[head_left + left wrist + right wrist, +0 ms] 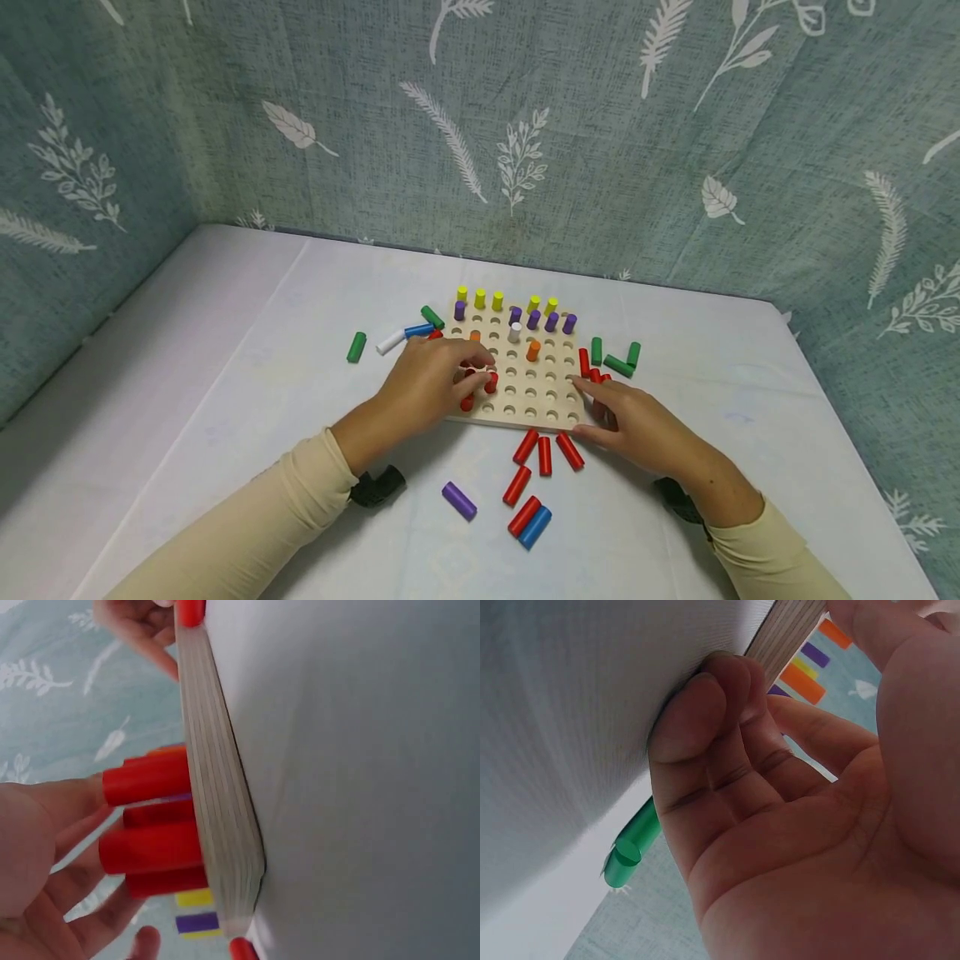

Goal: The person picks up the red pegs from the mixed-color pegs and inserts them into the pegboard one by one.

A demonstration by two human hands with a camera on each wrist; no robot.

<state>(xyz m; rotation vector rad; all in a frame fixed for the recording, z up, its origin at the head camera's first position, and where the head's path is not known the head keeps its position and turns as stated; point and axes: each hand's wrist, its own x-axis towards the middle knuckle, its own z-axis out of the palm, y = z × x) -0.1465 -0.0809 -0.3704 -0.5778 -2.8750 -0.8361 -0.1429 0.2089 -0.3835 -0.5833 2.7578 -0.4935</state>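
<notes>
A square wooden pegboard (531, 408) with rows of round holes lies flat on the table. My left hand (423, 379) is over its left part, thumb and index finger at a red peg (491, 383) that stands upright in the board. The left wrist view shows the fingertips at the end of that red peg (146, 780), with more red pegs (150, 847) standing close by. My right hand (637, 425) rests at the board's right edge and near corner, fingers bent loosely. In the right wrist view, its fingertips (690, 716) touch the table beside the board, and no peg shows in it.
Yellow pegs (480, 298) and purple pegs (533, 319) stand in the far rows, with a white peg (514, 332) and an orange peg (533, 351) nearer. Loose red pegs (545, 456), a purple peg (459, 501) and a blue peg (536, 527) lie in front. Green pegs (618, 365) lie right.
</notes>
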